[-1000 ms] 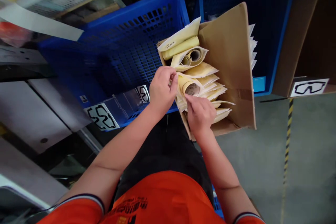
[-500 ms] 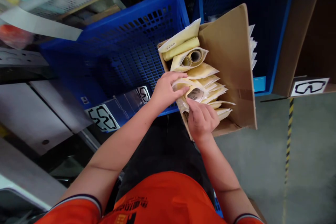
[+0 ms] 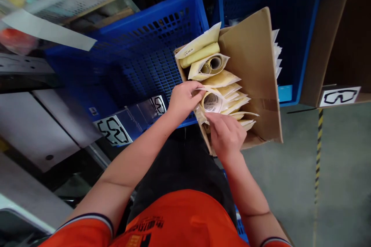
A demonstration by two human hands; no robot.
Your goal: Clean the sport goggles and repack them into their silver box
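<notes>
A cardboard box (image 3: 246, 46) in front of me holds several yellowish padded envelopes. One padded envelope (image 3: 203, 105) is spread at its mouth, and a rolled item with a printed white label (image 3: 213, 102) shows inside. My left hand (image 3: 185, 97) pinches the far edge of that mouth between thumb and fingers. On the near edge, my right hand (image 3: 227, 133) is closed, thumb and index finger pinching the envelope. Farther back in the box stands another open envelope (image 3: 197, 70) with rolled paper (image 3: 215, 62) in it.
A blue plastic crate (image 3: 162, 27) lies behind and left of the box; a second blue crate (image 3: 310, 46) stands to the right, beside another cardboard box (image 3: 330, 42). Goggle-picture labels (image 3: 339, 96) mark some boxes. Black-and-yellow tape (image 3: 319, 142) runs along the floor.
The envelope's mouth is wider and more of the printed label shows. My left fingers have drawn together on the far edge, while my right hand has shifted slightly nearer and right.
</notes>
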